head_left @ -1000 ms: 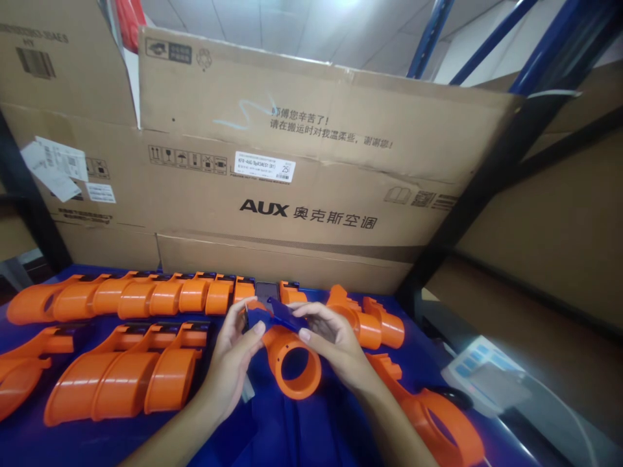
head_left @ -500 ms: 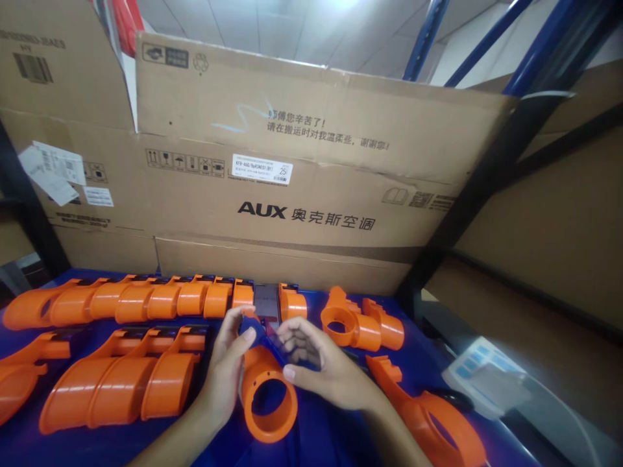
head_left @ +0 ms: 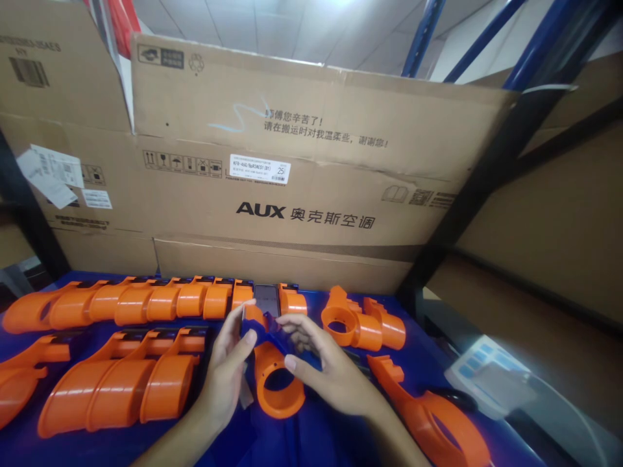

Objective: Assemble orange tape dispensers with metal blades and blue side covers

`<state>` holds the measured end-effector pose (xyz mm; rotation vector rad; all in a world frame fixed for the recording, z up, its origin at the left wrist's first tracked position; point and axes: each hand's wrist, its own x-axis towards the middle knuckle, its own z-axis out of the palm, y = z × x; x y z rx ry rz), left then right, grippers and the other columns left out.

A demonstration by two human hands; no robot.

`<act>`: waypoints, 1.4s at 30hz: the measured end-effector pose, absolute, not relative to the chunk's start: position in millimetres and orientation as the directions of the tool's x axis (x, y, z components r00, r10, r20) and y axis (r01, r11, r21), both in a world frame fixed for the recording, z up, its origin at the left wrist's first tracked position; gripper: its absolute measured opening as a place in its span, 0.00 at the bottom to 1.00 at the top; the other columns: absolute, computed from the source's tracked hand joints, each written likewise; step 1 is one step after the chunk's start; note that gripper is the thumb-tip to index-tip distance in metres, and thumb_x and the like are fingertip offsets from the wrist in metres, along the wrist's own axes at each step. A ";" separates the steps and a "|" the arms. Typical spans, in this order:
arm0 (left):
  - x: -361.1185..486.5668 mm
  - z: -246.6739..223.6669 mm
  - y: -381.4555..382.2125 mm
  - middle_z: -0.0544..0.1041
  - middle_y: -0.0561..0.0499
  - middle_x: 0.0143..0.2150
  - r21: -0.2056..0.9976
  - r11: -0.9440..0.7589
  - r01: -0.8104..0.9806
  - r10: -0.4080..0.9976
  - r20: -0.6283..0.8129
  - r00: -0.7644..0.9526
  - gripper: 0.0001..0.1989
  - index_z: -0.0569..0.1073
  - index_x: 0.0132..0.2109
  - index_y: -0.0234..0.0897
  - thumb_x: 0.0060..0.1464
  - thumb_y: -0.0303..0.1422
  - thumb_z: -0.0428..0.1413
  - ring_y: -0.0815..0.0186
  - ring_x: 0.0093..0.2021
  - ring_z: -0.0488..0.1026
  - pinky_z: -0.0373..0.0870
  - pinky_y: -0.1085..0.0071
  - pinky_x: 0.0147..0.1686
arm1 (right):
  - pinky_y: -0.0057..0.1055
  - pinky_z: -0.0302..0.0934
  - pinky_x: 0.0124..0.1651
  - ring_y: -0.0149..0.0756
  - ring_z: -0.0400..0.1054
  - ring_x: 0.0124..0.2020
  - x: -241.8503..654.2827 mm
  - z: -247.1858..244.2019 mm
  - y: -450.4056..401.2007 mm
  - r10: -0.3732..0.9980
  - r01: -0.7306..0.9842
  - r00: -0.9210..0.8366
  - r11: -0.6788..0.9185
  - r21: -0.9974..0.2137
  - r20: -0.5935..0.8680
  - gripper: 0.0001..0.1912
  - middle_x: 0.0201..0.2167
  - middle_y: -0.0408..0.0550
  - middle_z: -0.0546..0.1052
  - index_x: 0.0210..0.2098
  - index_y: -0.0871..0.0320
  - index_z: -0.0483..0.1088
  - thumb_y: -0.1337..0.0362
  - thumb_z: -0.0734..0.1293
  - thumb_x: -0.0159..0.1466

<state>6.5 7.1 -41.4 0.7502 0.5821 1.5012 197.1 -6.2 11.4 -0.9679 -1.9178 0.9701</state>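
Note:
An orange tape dispenser (head_left: 281, 407) hangs between my hands, its round ring tilted toward me and a dark blue plastic piece (head_left: 265, 336) at its upper end. My left hand (head_left: 226, 363) grips that upper end, thumb pressed on the blue plastic. On the other side, my right hand (head_left: 324, 366) has its fingers curled at the blue piece and its thumb by the ring's rim. My fingers partly hide where the blue and orange parts meet.
Rows of orange dispensers (head_left: 163, 301) with dark ends stand on the blue table (head_left: 341, 415). At right lie more orange pieces (head_left: 367, 331), a larger one (head_left: 438, 415) and a white device (head_left: 487, 373). A phone-like dark rectangle (head_left: 267, 298) stands behind my hands; cardboard (head_left: 311, 155) walls the back.
The held dispenser's ring has shifted up and slightly right and tilted. Both hands stay around its upper end, and more orange shows above the blue piece.

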 end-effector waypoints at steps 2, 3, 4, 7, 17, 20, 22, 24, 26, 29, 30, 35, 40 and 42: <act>6.9 -39.6 6.6 0.74 0.48 0.65 0.753 -0.090 -0.652 0.991 0.132 0.015 0.26 0.76 0.58 0.47 0.52 0.37 0.68 0.50 0.69 0.63 0.61 0.58 0.66 | 0.45 0.65 0.60 0.45 0.70 0.55 196.1 9.6 -4.3 0.860 0.300 -0.386 0.460 -0.836 0.335 0.22 0.55 0.52 0.74 0.61 0.51 0.66 0.59 0.69 0.68; 7.1 -39.0 6.4 0.74 0.48 0.65 0.755 -0.098 -0.648 0.990 0.143 0.017 0.27 0.75 0.59 0.47 0.52 0.37 0.68 0.50 0.69 0.62 0.61 0.58 0.66 | 0.46 0.65 0.61 0.46 0.70 0.56 195.6 8.2 -3.5 0.859 0.311 -0.366 0.475 -0.823 0.358 0.23 0.56 0.52 0.74 0.61 0.51 0.65 0.59 0.69 0.68; 7.1 -38.8 6.4 0.73 0.47 0.65 0.757 -0.111 -0.644 0.987 0.158 0.017 0.28 0.75 0.61 0.47 0.52 0.37 0.68 0.49 0.70 0.62 0.60 0.57 0.67 | 0.46 0.65 0.62 0.46 0.70 0.57 195.2 6.4 -2.9 0.857 0.324 -0.350 0.490 -0.809 0.378 0.24 0.57 0.53 0.74 0.61 0.51 0.65 0.59 0.70 0.68; 6.1 -41.7 7.1 0.71 0.46 0.68 0.759 -0.156 -0.632 0.976 0.215 0.018 0.32 0.71 0.64 0.47 0.53 0.36 0.67 0.47 0.71 0.60 0.59 0.54 0.68 | 0.49 0.65 0.62 0.49 0.69 0.60 194.6 1.8 -2.6 0.832 0.390 -0.330 0.550 -0.738 0.446 0.28 0.61 0.54 0.74 0.64 0.51 0.63 0.60 0.70 0.67; 3.9 -44.5 11.9 0.70 0.43 0.67 0.823 -0.299 -0.483 0.933 0.358 0.031 0.30 0.69 0.62 0.45 0.53 0.36 0.67 0.47 0.68 0.65 0.62 0.53 0.66 | 0.50 0.68 0.53 0.51 0.72 0.54 201.5 -1.5 2.6 0.589 0.660 -0.425 0.721 -0.210 0.687 0.30 0.55 0.58 0.76 0.63 0.53 0.66 0.59 0.74 0.64; 4.8 -41.5 11.1 0.73 0.46 0.63 0.859 -0.343 -0.381 0.926 0.377 0.015 0.30 0.68 0.61 0.47 0.53 0.34 0.67 0.52 0.63 0.70 0.65 0.58 0.62 | 0.51 0.68 0.51 0.52 0.72 0.54 203.8 -3.7 4.5 0.523 0.686 -0.458 0.722 -0.089 0.719 0.28 0.55 0.60 0.76 0.62 0.53 0.68 0.59 0.74 0.64; 4.4 -41.7 10.7 0.75 0.48 0.58 0.875 -0.366 -0.317 0.923 0.384 -0.007 0.28 0.68 0.59 0.47 0.53 0.35 0.67 0.55 0.59 0.73 0.67 0.60 0.59 | 0.50 0.67 0.51 0.52 0.72 0.54 203.4 -4.3 4.4 0.496 0.689 -0.467 0.723 -0.051 0.732 0.28 0.55 0.60 0.76 0.62 0.54 0.68 0.59 0.74 0.64; 3.5 -43.2 11.1 0.75 0.50 0.55 0.885 -0.378 -0.273 0.922 0.385 -0.032 0.26 0.68 0.57 0.47 0.53 0.36 0.67 0.57 0.56 0.74 0.68 0.63 0.57 | 0.49 0.67 0.50 0.52 0.72 0.54 202.2 -4.4 3.9 0.479 0.688 -0.468 0.725 -0.034 0.743 0.29 0.54 0.60 0.76 0.62 0.54 0.68 0.59 0.74 0.64; 2.6 -45.1 12.3 0.75 0.50 0.55 0.889 -0.381 -0.252 0.923 0.380 -0.055 0.26 0.69 0.56 0.47 0.52 0.36 0.68 0.57 0.56 0.74 0.68 0.63 0.57 | 0.49 0.67 0.50 0.51 0.73 0.53 201.0 -4.3 3.4 0.467 0.684 -0.467 0.729 -0.027 0.751 0.29 0.54 0.60 0.76 0.62 0.54 0.68 0.59 0.75 0.64; 2.0 -46.9 14.6 0.75 0.49 0.56 0.892 -0.375 -0.251 0.927 0.370 -0.070 0.26 0.70 0.55 0.46 0.51 0.36 0.68 0.57 0.56 0.73 0.67 0.63 0.57 | 0.47 0.67 0.50 0.51 0.73 0.52 200.1 -4.4 3.3 0.457 0.680 -0.464 0.733 -0.025 0.759 0.29 0.53 0.59 0.76 0.62 0.55 0.68 0.59 0.75 0.63; 2.0 -47.1 15.1 0.75 0.49 0.55 0.894 -0.369 -0.254 0.929 0.364 -0.066 0.26 0.69 0.55 0.46 0.51 0.36 0.68 0.57 0.55 0.74 0.67 0.63 0.57 | 0.47 0.67 0.49 0.51 0.73 0.52 199.9 -4.5 3.3 0.457 0.680 -0.464 0.732 -0.026 0.759 0.29 0.53 0.59 0.77 0.62 0.55 0.68 0.59 0.75 0.63; 2.6 -46.7 14.6 0.76 0.51 0.52 0.898 -0.352 -0.263 0.936 0.345 -0.072 0.26 0.69 0.55 0.47 0.50 0.37 0.68 0.60 0.49 0.75 0.70 0.66 0.52 | 0.47 0.67 0.49 0.51 0.73 0.52 198.6 -4.9 2.7 0.466 0.685 -0.463 0.728 -0.030 0.754 0.30 0.53 0.59 0.76 0.63 0.54 0.67 0.59 0.75 0.63; 2.9 -48.4 13.6 0.75 0.53 0.51 0.897 -0.344 -0.279 0.939 0.338 -0.068 0.25 0.69 0.54 0.47 0.52 0.37 0.68 0.62 0.49 0.75 0.70 0.67 0.52 | 0.47 0.67 0.49 0.50 0.73 0.52 197.5 -3.7 0.7 0.477 0.688 -0.456 0.724 -0.043 0.751 0.30 0.53 0.59 0.76 0.63 0.55 0.67 0.59 0.75 0.63; 2.3 -50.0 14.7 0.75 0.53 0.51 0.897 -0.340 -0.282 0.940 0.335 -0.065 0.25 0.68 0.54 0.47 0.51 0.37 0.68 0.61 0.50 0.74 0.69 0.67 0.52 | 0.48 0.67 0.49 0.50 0.73 0.53 197.1 -3.1 0.0 0.475 0.684 -0.453 0.728 -0.048 0.754 0.31 0.53 0.59 0.76 0.63 0.55 0.67 0.59 0.75 0.63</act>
